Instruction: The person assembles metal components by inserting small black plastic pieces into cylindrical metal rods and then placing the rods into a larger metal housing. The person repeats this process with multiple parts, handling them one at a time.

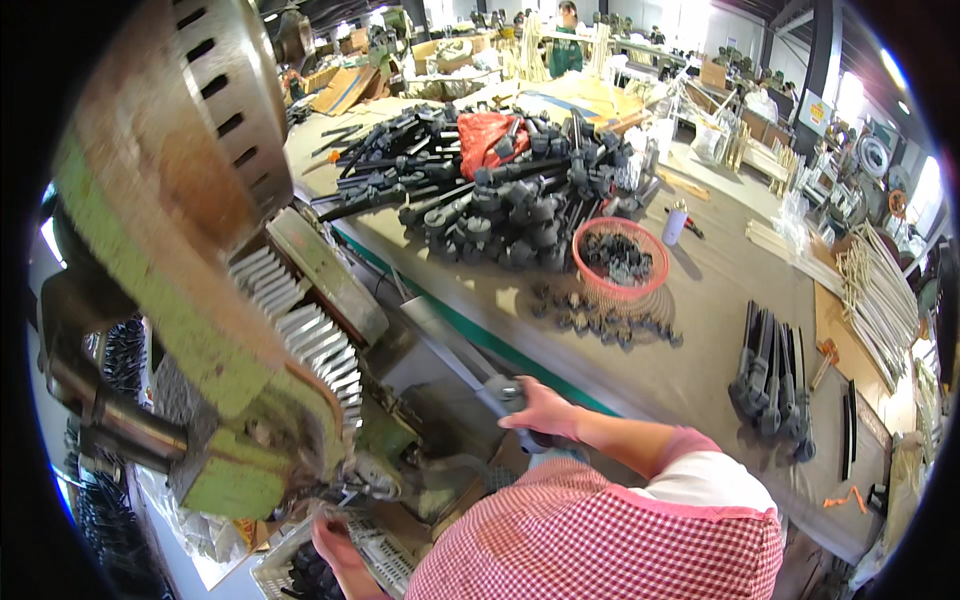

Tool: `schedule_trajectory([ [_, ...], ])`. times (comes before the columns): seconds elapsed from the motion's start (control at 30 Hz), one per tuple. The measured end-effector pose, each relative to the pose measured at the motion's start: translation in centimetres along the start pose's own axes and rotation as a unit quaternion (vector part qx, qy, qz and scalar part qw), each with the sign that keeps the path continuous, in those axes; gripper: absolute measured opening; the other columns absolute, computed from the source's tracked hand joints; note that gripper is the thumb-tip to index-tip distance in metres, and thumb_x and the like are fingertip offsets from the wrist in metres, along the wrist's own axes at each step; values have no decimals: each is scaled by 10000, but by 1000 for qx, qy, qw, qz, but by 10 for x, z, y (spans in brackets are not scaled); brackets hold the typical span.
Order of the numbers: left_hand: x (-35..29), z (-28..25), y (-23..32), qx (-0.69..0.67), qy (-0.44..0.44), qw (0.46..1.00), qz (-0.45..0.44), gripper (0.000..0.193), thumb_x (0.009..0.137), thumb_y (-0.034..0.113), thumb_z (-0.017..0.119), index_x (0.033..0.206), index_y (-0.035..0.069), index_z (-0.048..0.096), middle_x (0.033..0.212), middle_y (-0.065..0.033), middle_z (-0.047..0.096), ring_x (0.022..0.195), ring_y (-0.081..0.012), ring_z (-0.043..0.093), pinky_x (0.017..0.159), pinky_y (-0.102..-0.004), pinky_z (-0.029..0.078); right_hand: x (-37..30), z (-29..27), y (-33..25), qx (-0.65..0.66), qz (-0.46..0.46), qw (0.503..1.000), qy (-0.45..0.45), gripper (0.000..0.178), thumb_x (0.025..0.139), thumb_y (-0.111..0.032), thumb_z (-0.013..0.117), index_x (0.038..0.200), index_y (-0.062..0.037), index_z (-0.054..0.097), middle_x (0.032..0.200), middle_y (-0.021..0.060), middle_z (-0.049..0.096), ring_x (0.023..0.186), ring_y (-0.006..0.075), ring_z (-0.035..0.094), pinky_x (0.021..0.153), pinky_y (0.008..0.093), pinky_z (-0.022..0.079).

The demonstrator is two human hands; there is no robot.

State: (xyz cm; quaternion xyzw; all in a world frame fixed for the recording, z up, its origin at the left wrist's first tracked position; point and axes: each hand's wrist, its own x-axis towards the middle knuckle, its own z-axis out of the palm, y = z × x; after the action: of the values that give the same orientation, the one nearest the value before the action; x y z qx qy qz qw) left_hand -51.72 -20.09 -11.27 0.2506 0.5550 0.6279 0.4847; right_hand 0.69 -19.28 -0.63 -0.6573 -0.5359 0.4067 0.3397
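My right hand [545, 410] is closed round the dark end fitting of a long grey tube [455, 350], which slants up and away to the left past the table's green edge. Motion blurs the tube a little. Low at the left, my left hand [338, 548] is by the tooling of a green press machine [235, 400], above a light plastic basket [270, 580] with black parts in it. Its fingers are partly hidden, and whether they hold anything does not show. The machine has a row of shiny metal strips [325, 350] along its side.
A big heap of black tubes with fittings [500, 200] and a red bag [490, 140] covers the table's far part. Nearer are a pink basket [663, 275] of small dark parts, loose fittings [610, 325], a spray can [675, 222] and several black tubes [770, 385]. Another person [566, 45] stands far off.
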Motion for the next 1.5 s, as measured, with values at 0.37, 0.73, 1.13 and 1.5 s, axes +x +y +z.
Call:
schedule_trajectory([
  [0.37,-157,128,-108,127,-28,936,-327,107,863,175,551,873,70,564,846,-73,594,769,-205,559,723,-342,445,265,-333,31,314,8,917,248,310,745,-180,791,943,37,693,781,70,667,639,184,635,560,354,519],
  [0.73,-169,412,18,-38,-372,913,-166,187,853,2,514,1015,-43,598,1129,-207,662,1098,-319,624,1025,-421,465,191,-394,185,-107,-34,814,570,501,788,-242,718,1217,2,630,1163,196,647,1133,331,608,986,402,476],
  [1.13,-292,595,184,-470,-803,359,-69,206,906,276,542,1030,117,500,1174,-270,652,1323,-410,382,1162,-579,-5,-143,-331,344,-481,447,656,371,776,746,-240,750,1436,-98,426,1486,150,401,1352,326,408,1119,410,358],
  [1.5,-319,616,156,-476,-810,334,-84,212,949,302,489,1061,122,492,1226,-245,627,1168,-373,449,1123,-545,130,-157,-395,348,-315,613,618,378,492,930,-207,539,1395,-131,395,1358,180,510,1218,391,569,925,521,531],
])
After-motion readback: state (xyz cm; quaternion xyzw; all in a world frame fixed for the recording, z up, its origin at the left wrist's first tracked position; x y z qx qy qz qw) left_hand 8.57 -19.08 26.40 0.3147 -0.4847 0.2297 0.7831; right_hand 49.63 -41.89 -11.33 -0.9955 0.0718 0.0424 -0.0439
